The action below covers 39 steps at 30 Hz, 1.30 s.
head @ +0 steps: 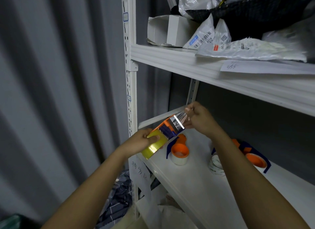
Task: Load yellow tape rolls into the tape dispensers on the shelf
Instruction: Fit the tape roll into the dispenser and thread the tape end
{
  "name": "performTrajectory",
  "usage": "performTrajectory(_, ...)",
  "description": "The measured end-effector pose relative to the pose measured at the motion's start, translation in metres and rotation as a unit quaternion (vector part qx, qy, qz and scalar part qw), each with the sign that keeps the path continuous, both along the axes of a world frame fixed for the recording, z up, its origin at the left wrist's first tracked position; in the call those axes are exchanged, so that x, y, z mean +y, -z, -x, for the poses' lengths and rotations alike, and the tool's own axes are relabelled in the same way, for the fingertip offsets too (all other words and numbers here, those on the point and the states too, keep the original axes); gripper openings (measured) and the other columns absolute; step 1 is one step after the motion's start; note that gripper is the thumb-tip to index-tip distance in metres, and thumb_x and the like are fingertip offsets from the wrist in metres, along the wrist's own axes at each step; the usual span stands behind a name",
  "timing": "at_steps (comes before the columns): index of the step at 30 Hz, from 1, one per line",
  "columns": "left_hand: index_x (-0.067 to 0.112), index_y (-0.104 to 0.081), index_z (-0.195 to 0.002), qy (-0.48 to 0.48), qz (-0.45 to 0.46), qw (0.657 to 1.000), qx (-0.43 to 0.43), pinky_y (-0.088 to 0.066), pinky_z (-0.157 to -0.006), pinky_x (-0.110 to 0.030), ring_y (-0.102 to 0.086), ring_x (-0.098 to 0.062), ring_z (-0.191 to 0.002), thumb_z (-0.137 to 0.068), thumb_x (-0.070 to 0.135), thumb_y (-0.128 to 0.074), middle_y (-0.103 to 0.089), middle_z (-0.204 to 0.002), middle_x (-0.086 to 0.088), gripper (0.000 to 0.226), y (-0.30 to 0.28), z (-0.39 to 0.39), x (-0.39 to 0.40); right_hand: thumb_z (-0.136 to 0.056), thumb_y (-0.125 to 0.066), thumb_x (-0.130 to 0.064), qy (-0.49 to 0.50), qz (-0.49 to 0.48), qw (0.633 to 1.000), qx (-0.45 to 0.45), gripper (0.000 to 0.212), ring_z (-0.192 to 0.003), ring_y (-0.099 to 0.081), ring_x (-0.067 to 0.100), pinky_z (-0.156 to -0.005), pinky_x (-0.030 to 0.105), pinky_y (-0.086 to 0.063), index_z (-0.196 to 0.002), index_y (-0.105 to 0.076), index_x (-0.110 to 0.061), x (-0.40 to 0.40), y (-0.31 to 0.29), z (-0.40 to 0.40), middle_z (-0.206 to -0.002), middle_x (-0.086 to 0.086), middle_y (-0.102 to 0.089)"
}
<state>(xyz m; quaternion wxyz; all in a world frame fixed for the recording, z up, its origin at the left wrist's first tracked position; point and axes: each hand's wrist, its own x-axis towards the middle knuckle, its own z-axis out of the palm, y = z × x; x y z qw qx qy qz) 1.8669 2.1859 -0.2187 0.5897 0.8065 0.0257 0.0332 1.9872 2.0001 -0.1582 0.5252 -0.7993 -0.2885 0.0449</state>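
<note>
One dispenser [170, 126] roll-loaded | my left hand [144, 138] grips yellow roll [154, 147] | right hand [199, 118] fingers pinch tape end | two dispensers [179, 148] wait on shelf [196, 177]

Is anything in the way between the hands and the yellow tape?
No. The left hand already holds the yellow tape roll in the dispenser, and the right hand pinches the tape end at the blade.

Shelf [196, 182] front free btwn two dispensers [179, 150] [252, 157].
</note>
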Motion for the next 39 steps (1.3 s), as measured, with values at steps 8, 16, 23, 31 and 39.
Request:
performTrajectory(8,0.028,-0.067,-0.089,-0.017,0.007,1.000,-0.002,-0.053,-0.063,-0.013,-0.068,-0.001,-0.069,-0.092,0.021,-0.056,-0.073,-0.076,0.013,0.013,0.004,-0.002,0.002,-0.096,-0.049,-0.019,-0.009,-0.038,0.997,0.070,0.014,-0.066,-0.070,0.014,-0.058,0.028,-0.056,-0.083,-0.054,-0.017,-0.004,-0.009,0.002,-0.077,0.004,-0.070)
performTrajectory(16,0.017,-0.072,-0.078,-0.153,-0.044,0.987,-0.024,-0.054,-0.062,-0.025,-0.068,-0.016,-0.070,-0.087,0.048,-0.057,-0.072,-0.077,-0.004,0.036,0.013,-0.007,-0.002,-0.087,-0.057,-0.010,0.024,-0.095,0.994,0.056,0.012,-0.072,-0.065,0.014,-0.065,0.024,-0.054,-0.077,-0.063,-0.008,-0.005,0.002,0.010,-0.076,0.006,-0.068)
performTrajectory(23,0.011,-0.071,-0.076,-0.205,-0.127,0.970,0.010,-0.055,-0.063,-0.033,-0.067,-0.019,-0.067,-0.088,0.047,-0.058,-0.070,-0.074,-0.007,0.040,0.038,0.004,0.016,-0.093,-0.052,-0.019,0.130,-0.195,0.972,-0.005,0.022,-0.051,-0.057,-0.002,-0.048,0.012,-0.048,-0.072,-0.057,-0.018,-0.021,-0.009,0.005,-0.058,-0.006,-0.058)
performTrajectory(31,0.016,-0.069,-0.069,-0.221,-0.154,0.963,0.002,-0.050,-0.054,-0.024,-0.065,-0.015,-0.063,-0.087,0.051,-0.055,-0.069,-0.069,-0.004,0.042,0.035,-0.003,0.014,-0.091,-0.046,-0.054,0.017,-0.039,0.997,0.062,0.027,-0.087,-0.061,0.010,-0.070,0.023,-0.048,-0.090,-0.059,-0.031,0.008,0.036,0.024,-0.092,-0.007,-0.063)
performTrajectory(39,0.025,-0.065,-0.071,-0.216,-0.158,0.964,0.001,-0.051,-0.057,-0.024,-0.065,-0.012,-0.066,-0.089,0.051,-0.053,-0.068,-0.073,0.000,0.034,0.038,-0.002,0.015,-0.084,-0.067,-0.020,0.059,-0.123,0.981,0.140,0.008,-0.078,-0.061,0.007,-0.062,0.016,-0.047,-0.086,-0.062,-0.026,0.021,0.043,0.023,-0.083,-0.006,-0.064)
